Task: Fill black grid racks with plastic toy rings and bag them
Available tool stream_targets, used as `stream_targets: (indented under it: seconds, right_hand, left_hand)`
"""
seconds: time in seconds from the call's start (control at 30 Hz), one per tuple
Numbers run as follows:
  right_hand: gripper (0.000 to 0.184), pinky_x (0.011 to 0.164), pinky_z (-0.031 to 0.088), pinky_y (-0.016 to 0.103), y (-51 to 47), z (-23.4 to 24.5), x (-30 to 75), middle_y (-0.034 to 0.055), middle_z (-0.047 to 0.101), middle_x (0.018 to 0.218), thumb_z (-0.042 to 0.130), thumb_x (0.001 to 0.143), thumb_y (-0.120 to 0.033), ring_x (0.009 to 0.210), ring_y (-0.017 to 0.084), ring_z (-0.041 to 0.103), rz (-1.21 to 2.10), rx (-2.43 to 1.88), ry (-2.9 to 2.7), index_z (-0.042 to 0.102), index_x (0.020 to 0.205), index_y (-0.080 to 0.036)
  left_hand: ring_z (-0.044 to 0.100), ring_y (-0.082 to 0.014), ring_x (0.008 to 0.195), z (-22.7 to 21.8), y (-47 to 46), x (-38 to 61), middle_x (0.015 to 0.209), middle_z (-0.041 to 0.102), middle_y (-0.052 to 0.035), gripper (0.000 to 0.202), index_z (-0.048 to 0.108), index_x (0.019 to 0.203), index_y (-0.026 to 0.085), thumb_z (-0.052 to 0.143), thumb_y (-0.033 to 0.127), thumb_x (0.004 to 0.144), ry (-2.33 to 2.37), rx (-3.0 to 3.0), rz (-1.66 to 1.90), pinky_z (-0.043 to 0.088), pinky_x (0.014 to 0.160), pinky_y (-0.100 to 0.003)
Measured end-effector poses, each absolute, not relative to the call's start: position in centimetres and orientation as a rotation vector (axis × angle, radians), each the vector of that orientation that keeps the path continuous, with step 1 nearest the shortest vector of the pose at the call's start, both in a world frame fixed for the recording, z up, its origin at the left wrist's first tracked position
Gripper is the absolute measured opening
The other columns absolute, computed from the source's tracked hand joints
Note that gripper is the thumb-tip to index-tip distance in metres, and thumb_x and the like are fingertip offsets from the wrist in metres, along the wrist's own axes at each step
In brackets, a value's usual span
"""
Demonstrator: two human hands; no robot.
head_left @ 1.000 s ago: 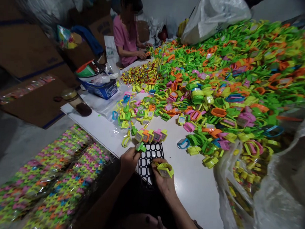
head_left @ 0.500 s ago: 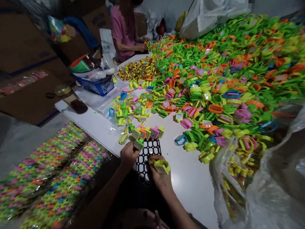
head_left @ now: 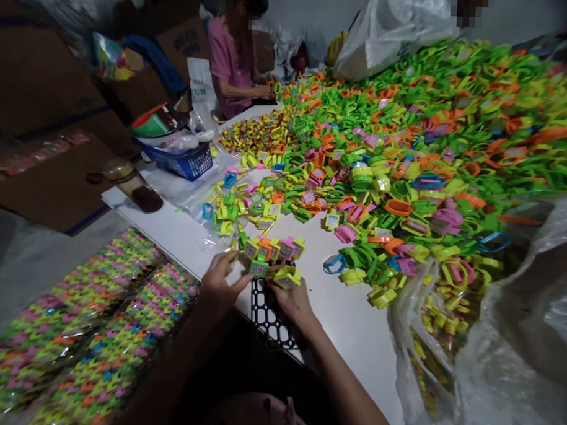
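My left hand (head_left: 220, 281) pinches a small green toy watch (head_left: 258, 268) at the top left of a black grid tray (head_left: 270, 314) that lies on the white table (head_left: 353, 339). My right hand (head_left: 290, 297) grips a yellow toy watch (head_left: 287, 277) at the tray's top edge. A short row of toy watches (head_left: 275, 247), orange, pink and yellow, stands in the tray's far slots, just beyond both hands.
A huge heap of green, orange, yellow and pink toy watches (head_left: 430, 137) covers the table's right and far side. Clear plastic bags (head_left: 492, 356) hang at the right. Packed toys (head_left: 88, 342) lie at the lower left. A blue basket (head_left: 183, 159) and a seated person (head_left: 233, 62) are at the back.
Both hands moved forward to the tray's far edge. The right hand carried the yellow watch up beside the row, and the left hand shifted left with the green watch.
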State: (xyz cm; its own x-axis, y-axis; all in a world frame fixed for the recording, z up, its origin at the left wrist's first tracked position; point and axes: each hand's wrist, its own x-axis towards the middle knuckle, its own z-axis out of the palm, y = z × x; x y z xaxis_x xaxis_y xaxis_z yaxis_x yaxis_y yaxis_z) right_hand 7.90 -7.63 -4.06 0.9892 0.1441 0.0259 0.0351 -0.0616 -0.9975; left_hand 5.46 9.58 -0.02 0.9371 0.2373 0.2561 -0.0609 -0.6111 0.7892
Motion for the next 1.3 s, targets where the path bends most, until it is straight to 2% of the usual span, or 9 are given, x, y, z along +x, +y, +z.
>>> stream_targets:
  seconds: [0.07, 0.13, 0.33, 0.47, 0.6, 0.9, 1.03, 1.17, 1.3]
  right_hand:
    - [0.016, 0.073, 0.053, 0.035, -7.0, -4.8, 7.9, 0.0049, 0.072, 0.081, 0.058, 0.072, -0.03, 0.074, 0.022, 0.067, 0.062, -1.716, -0.185, 0.065, 0.082, -0.022]
    - [0.017, 0.071, 0.053, 0.035, -6.8, -5.5, 7.5, 0.0057, 0.071, 0.081, 0.053, 0.073, -0.028, 0.073, 0.022, 0.066, 0.012, -1.78, -0.236, 0.066, 0.083, -0.021]
    - [0.023, 0.062, 0.052, 0.029, -7.9, -6.1, 7.6, 0.0068, 0.069, 0.073, 0.043, 0.079, -0.024, 0.065, 0.02, 0.065, -0.112, -1.98, -0.424, 0.065, 0.078, -0.019]
    - [0.02, 0.064, 0.053, 0.029, -8.0, -6.2, 8.1, 0.0068, 0.069, 0.073, 0.045, 0.077, -0.023, 0.065, 0.02, 0.065, -0.078, -2.033, -0.499, 0.065, 0.078, -0.019]
    - [0.024, 0.065, 0.054, 0.03, -7.7, -6.4, 7.8, 0.0096, 0.071, 0.079, 0.043, 0.081, -0.025, 0.071, 0.022, 0.067, -0.09, -2.03, -0.466, 0.066, 0.082, -0.017]
    - [0.025, 0.069, 0.054, 0.034, -7.6, -6.5, 7.9, 0.0074, 0.075, 0.087, 0.055, 0.076, -0.035, 0.077, 0.025, 0.069, 0.171, -1.857, -0.169, 0.069, 0.087, -0.017]
    - [0.022, 0.062, 0.049, 0.03, -7.6, -6.7, 7.9, 0.0083, 0.071, 0.076, 0.05, 0.079, -0.029, 0.068, 0.022, 0.065, 0.112, -2.074, -0.231, 0.067, 0.081, -0.014]
    - [0.024, 0.068, 0.047, 0.028, -7.3, -6.1, 7.8, 0.0118, 0.071, 0.091, 0.046, 0.085, -0.023, 0.079, 0.022, 0.066, 0.07, -2.337, -0.39, 0.066, 0.095, -0.013]
    - [0.026, 0.07, 0.045, 0.026, -6.9, -5.1, 7.8, 0.0119, 0.069, 0.101, 0.044, 0.09, -0.022, 0.083, 0.02, 0.065, 0.09, -2.483, -0.476, 0.061, 0.108, -0.014]
  left_hand:
    - [0.051, -0.0271, 0.124, 2.1, 9.1, 7.1, 0.131, 0.056, -0.0094, 0.055, 0.059, 0.125, 0.021, 0.071, 0.036, 0.073, -0.054, 2.287, 0.466, 0.043, 0.105, -0.037]
    - [0.045, -0.0287, 0.13, 3.2, 8.1, 9.0, 0.136, 0.054, -0.0112, 0.052, 0.057, 0.128, 0.019, 0.065, 0.035, 0.08, -0.235, 2.401, 0.371, 0.033, 0.113, -0.042]
    - [0.058, -0.0236, 0.114, 1.2, 5.4, 10.7, 0.116, 0.065, -0.0112, 0.037, 0.055, 0.127, 0.016, 0.041, 0.027, 0.095, -0.385, 2.593, 0.284, 0.044, 0.103, -0.041]
    - [0.054, -0.0229, 0.121, 0.6, 6.2, 9.3, 0.128, 0.059, -0.0119, 0.038, 0.052, 0.128, 0.017, 0.046, 0.034, 0.094, -0.372, 2.538, 0.544, 0.045, 0.103, -0.039]
    - [0.057, -0.0251, 0.109, 1.5, 7.2, 7.5, 0.109, 0.063, -0.0109, 0.029, 0.063, 0.105, 0.017, 0.063, 0.039, 0.085, -0.392, 2.501, 0.806, 0.046, 0.097, -0.042]
    - [0.056, -0.0182, 0.087, 1.0, 7.0, 7.5, 0.087, 0.06, -0.0044, 0.019, 0.072, 0.095, 0.019, 0.058, 0.031, 0.09, -0.36, 2.443, 0.622, 0.044, 0.081, -0.034]
    - [0.054, -0.0169, 0.087, 0.8, 7.3, 8.1, 0.087, 0.057, -0.0034, 0.019, 0.074, 0.097, 0.022, 0.057, 0.029, 0.091, -0.404, 2.421, 0.523, 0.045, 0.078, -0.031]
    - [0.055, -0.0163, 0.09, 0.7, 8.0, 8.4, 0.091, 0.056, -0.0034, 0.02, 0.074, 0.097, 0.026, 0.056, 0.028, 0.091, -0.403, 2.366, 0.536, 0.047, 0.082, -0.031]
    - [0.057, -0.0176, 0.108, 0.9, 8.5, 9.0, 0.113, 0.058, -0.0072, 0.024, 0.069, 0.108, 0.022, 0.053, 0.028, 0.092, -0.255, 2.223, 0.685, 0.047, 0.095, -0.032]
